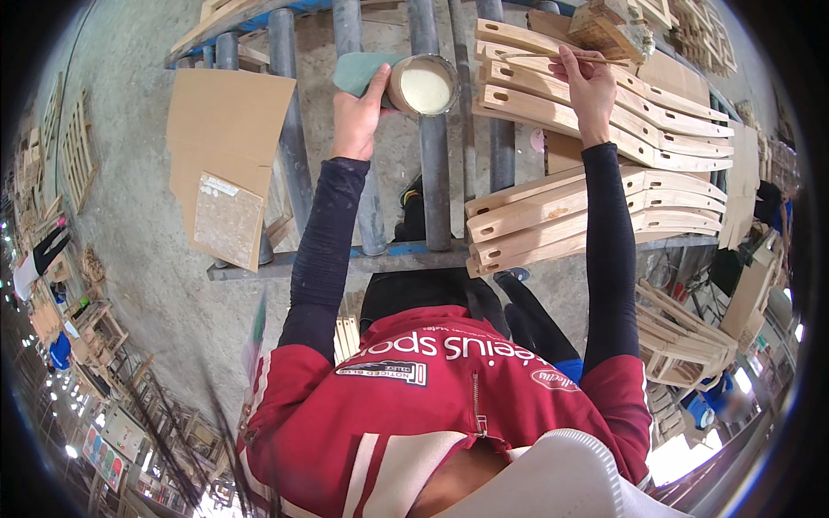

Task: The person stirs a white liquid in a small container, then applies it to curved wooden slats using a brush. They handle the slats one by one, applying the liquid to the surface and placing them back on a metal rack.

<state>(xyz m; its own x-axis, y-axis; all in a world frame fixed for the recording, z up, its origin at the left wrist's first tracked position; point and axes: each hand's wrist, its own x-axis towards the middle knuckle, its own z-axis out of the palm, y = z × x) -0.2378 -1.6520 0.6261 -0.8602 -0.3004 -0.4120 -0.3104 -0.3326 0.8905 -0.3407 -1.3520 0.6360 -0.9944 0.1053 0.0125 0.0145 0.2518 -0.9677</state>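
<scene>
My left hand (pixel 356 119) is closed around a round container (pixel 450 97) with pale cream-coloured contents. A flat grey-green piece (pixel 358 71) juts out beside that hand; whether it is part of the container I cannot tell. Between the fingertips of my right hand (pixel 589 86) is a thin wooden stick (pixel 609 61), held over the upper stack of curved pale wooden slats (pixel 527 84). These slats have oblong slots near their ends. A second group of similar slats (pixel 596 197) lies nearer to me, below my right forearm.
Grey metal rollers (pixel 281 78) with gaps between them form the work surface. Cardboard (pixel 226 116) and a speckled flat sheet (pixel 229 216) lie at the left. A rough wood block (pixel 609 30) sits beyond my right hand. Wooden frames (pixel 686 332) stand at the right; people are farther off.
</scene>
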